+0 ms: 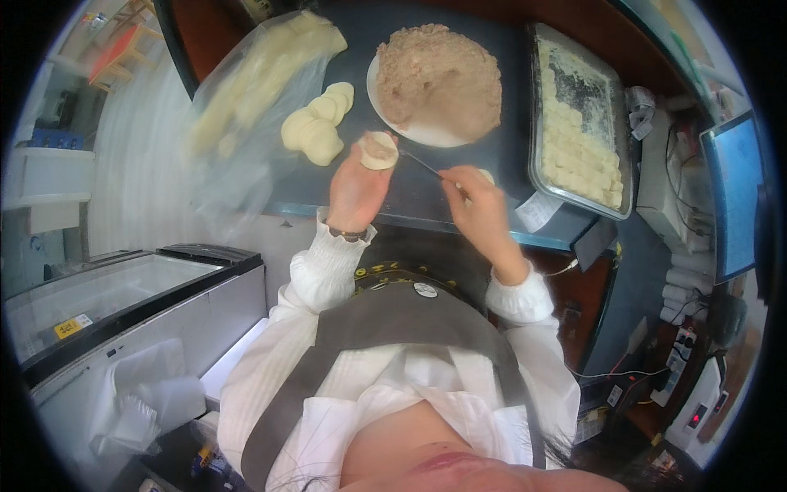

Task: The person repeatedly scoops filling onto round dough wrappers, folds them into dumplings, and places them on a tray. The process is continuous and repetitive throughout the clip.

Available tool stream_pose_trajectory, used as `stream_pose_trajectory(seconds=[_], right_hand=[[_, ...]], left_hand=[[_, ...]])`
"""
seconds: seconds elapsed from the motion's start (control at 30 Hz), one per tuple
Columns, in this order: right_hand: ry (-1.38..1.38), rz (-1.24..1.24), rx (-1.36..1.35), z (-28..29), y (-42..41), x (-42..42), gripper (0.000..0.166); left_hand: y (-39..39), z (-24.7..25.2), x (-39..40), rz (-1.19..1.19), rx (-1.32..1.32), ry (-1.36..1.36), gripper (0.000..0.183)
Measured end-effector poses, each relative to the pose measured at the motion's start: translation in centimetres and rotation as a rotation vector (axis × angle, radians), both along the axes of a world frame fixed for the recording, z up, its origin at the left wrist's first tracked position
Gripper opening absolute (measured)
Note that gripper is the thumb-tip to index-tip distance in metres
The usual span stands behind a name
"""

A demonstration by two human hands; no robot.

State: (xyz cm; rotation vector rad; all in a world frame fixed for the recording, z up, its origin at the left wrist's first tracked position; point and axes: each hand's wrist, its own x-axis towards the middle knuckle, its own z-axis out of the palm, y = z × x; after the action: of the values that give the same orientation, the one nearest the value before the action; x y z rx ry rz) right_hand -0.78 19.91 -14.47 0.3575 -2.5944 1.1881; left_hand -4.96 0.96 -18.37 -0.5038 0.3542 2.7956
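My left hand point(359, 184) holds up a round dough wrapper point(386, 161) with a smear of minced filling point(376, 148) on it. In my right hand point(479, 209) is a thin metal spreading tool point(424, 165), its tip close to the wrapper's right edge. A small pale piece of dough point(486, 176) shows behind the right fingers; whether they touch it I cannot tell. Just beyond both hands sits a white plate point(409, 133) heaped with minced meat filling point(439, 80). Overlapping round wrappers point(313, 126) lie on the counter left of the plate.
A metal tray point(538, 175) with rows of dumplings point(575, 154) stands at the right. Clear plastic covers more dough point(270, 67) at the left. A paper slip point(539, 210) and a dark cabled device point(595, 245) lie by the counter's front edge. A glass-topped freezer point(123, 283) stands at lower left.
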Motion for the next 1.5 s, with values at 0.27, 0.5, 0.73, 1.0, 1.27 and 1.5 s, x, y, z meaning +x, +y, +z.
stream_pose_trajectory(seconds=[0.27,0.5,0.73,1.0,1.27,1.5], right_hand=[[-0.327,0.077,-0.415,2.2,-0.8,0.5,0.016],[-0.634,0.038,-0.630,4.0,0.7,0.2,0.020],[-0.497,0.099,-0.542,1.9,1.2,0.1,0.018],[0.262,-0.120,0.018,1.3,0.8,-2.4,0.005],[0.123,-0.235,0.661,-3.0,0.0,-1.8,0.018],[0.323,0.004,0.186,2.9,0.6,-1.9,0.031]], left_hand=[[0.6,6.3,1.1,-0.094,-0.236,0.248,0.044],[1.4,5.0,1.0,-0.094,-0.349,0.315,0.048],[0.8,5.2,0.3,-0.018,-0.508,0.370,0.049],[1.4,5.2,1.2,-0.285,-0.484,0.335,0.050],[1.2,5.0,1.1,-0.291,-0.114,0.168,0.050],[0.8,5.6,1.5,-0.297,0.018,0.178,0.047]])
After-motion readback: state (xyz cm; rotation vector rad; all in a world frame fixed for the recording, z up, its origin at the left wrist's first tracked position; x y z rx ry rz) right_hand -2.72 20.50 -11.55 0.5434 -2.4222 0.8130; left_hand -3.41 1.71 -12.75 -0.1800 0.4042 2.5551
